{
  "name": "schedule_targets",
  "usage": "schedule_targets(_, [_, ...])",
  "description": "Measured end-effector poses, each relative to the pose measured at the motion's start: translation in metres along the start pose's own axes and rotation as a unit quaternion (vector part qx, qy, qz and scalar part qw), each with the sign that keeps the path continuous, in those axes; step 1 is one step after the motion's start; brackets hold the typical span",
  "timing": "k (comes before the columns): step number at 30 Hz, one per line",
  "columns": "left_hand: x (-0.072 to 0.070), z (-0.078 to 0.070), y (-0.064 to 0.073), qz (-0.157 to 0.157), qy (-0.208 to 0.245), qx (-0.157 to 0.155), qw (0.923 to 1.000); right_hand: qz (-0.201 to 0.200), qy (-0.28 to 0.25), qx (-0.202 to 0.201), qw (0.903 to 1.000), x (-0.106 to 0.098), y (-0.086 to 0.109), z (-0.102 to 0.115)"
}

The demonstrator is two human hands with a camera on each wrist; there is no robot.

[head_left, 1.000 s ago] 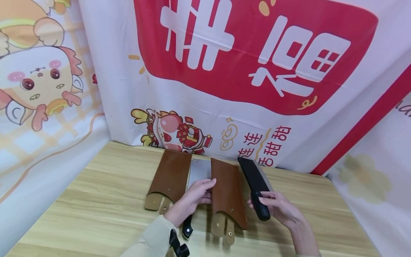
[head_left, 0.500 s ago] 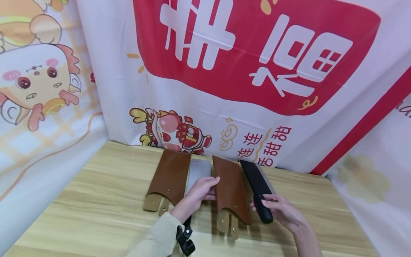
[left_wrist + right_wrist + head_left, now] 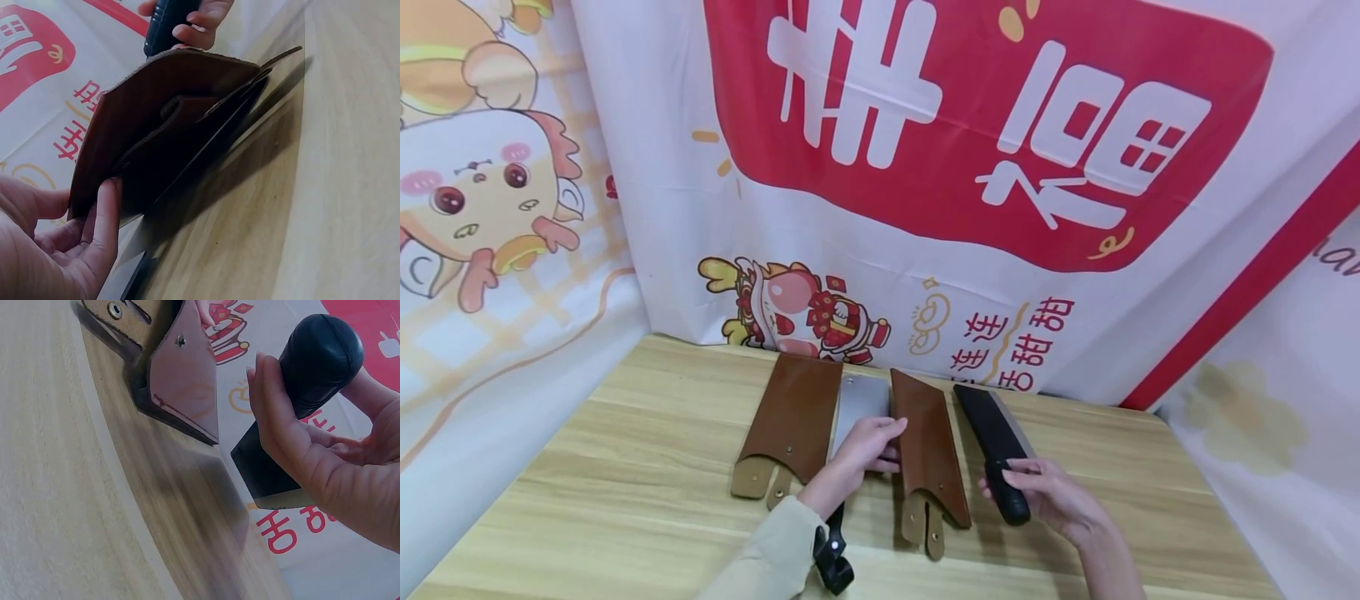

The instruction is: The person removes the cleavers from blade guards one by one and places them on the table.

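Note:
My left hand (image 3: 863, 448) pinches the left edge of a brown leather knife sheath (image 3: 931, 437) between thumb and fingers. The sheath is tilted, and its open end with two snap straps faces me. Inside the left wrist view, the sheath mouth (image 3: 187, 100) gapes over a dark hollow. To its right, my right hand (image 3: 1060, 493) grips the black handle of a cleaver (image 3: 985, 417), whose dark blade with a pale edge points away from me. The cleaver is beside the sheath, apart from it; its handle end (image 3: 325, 356) shows close up in the right wrist view.
A second brown sheath (image 3: 793, 408) lies flat at the left on the wooden table (image 3: 587, 500). Between the sheaths lies another cleaver (image 3: 861, 398) with a shiny blade, partly hidden by my left hand and forearm. A printed cloth (image 3: 850, 225) hangs right behind the table.
The held sheath has turned further onto its edge and looks narrower, its strap end raised slightly. The cleaver's tip has dipped a little. Both hands keep their hold.

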State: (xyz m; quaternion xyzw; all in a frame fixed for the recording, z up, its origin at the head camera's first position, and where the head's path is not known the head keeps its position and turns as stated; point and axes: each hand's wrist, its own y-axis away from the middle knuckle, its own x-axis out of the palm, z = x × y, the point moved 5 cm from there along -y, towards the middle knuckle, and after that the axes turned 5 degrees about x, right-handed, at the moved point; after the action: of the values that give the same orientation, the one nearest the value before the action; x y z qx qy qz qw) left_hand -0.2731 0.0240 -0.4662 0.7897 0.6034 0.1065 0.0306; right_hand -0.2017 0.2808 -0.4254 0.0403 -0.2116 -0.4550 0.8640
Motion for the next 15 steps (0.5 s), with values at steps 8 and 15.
schedule_targets(8, [-0.0018, -0.0086, -0.0005, -0.012, -0.024, 0.016, 0.9995, 0.001, 0.007, 0.003, 1.0, -0.0005, -0.004, -0.0021])
schedule_targets(15, [0.002, -0.0099, -0.0013, -0.017, -0.053, 0.029, 0.998, -0.024, 0.014, 0.012, 0.9995, -0.0011, -0.007, -0.007])
